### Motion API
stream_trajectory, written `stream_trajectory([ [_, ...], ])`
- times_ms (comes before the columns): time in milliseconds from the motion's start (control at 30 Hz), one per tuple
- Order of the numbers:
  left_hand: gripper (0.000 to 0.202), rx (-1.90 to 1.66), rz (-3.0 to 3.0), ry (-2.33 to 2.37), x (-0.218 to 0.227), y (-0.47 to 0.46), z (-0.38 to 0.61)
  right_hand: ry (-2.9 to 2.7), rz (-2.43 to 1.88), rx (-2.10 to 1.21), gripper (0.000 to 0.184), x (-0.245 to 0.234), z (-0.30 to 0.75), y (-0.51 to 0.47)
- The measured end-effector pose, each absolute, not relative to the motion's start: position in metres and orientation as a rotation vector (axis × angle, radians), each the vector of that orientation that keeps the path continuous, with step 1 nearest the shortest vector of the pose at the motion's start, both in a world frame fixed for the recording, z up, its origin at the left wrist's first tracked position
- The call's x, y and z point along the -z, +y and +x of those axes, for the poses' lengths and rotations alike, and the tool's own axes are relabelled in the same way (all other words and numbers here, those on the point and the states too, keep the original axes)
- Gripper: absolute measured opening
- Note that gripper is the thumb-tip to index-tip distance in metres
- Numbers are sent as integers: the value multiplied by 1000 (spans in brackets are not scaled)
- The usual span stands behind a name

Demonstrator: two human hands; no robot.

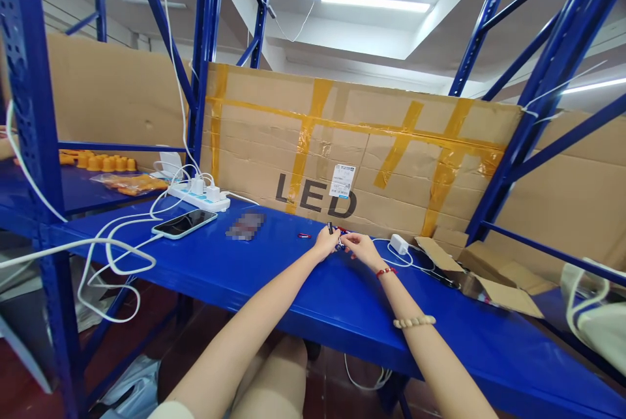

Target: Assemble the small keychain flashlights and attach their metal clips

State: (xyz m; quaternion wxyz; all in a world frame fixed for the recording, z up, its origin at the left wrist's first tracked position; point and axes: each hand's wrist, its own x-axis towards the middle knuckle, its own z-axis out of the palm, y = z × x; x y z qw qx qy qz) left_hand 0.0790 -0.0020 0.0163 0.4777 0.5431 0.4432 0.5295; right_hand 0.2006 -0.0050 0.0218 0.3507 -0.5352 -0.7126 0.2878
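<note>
Both my hands meet over the blue shelf top [274,275], just in front of the taped cardboard sheet [372,145] marked LED. My left hand [327,241] is closed in a pinch on a small dark part [331,228] that sticks up from its fingers. My right hand [358,246] is curled shut beside it, fingers on a tiny metal and red piece [340,243] between the two hands; what it is I cannot make out. A small red clip-like piece [304,235] lies on the shelf left of my left hand.
A phone [184,223] lies at left, cabled to a white power strip [199,197] with chargers. A white adapter [399,244] and an open cardboard box [482,275] sit to the right. Orange parts [105,162] sit on the far left shelf. Blue rack posts [34,145] frame the space.
</note>
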Motion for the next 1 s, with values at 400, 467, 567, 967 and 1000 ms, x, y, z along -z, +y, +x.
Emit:
stream_trajectory([
  [400, 27, -1076, 1401, 1238, -11, 5, 78, -1747, -1320, -782, 22, -22, 200, -6],
  [467, 27, -1055, 1421, 1243, -10, 5, 78, -1735, -1306, -786, 22, -23, 200, -7],
  [567, 27, -1042, 1439, 1250, -11, 4, 78, -1715, -1287, -791, 21, -24, 199, -8],
  [967, 28, -1042, 1416, 1245, -18, -4, 79, -1676, -1240, -850, 22, -26, 198, -9],
  [1000, 28, -1037, 1416, 1236, -18, -5, 79, -1674, -1241, -853, 22, -26, 198, -9],
])
